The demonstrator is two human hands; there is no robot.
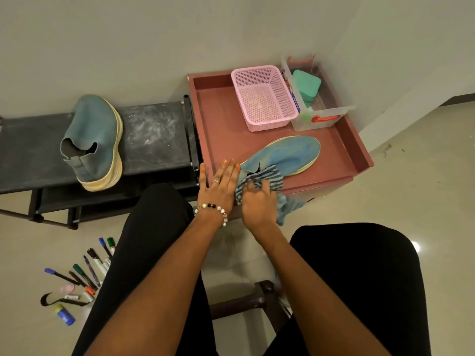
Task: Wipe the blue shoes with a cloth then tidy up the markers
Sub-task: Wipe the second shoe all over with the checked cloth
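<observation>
On the reddish tray-topped bench (347, 150) by the wall, one blue shoe (285, 155) lies on its side, toe pointing to the right. The person's right hand (257, 201) has its fingers curled round a striped cloth (262, 179), bunched against the heel end of that shoe. The left hand (221, 186), with fingers straight and spread, lies flat on the bench's near edge just beside the shoe's heel; it wears a ring and a beaded bracelet (213, 209). At the back of the bench stand a pink basket (264, 98) and, touching its right side, a clear box (323, 114) with a green block (307, 84) inside. The other blue shoe (95, 142) sits tilted on the black rack (154, 140) to the left. Down on the floor, lower left, the markers (90, 268) lie scattered in a loose heap, well apart from both hands.
</observation>
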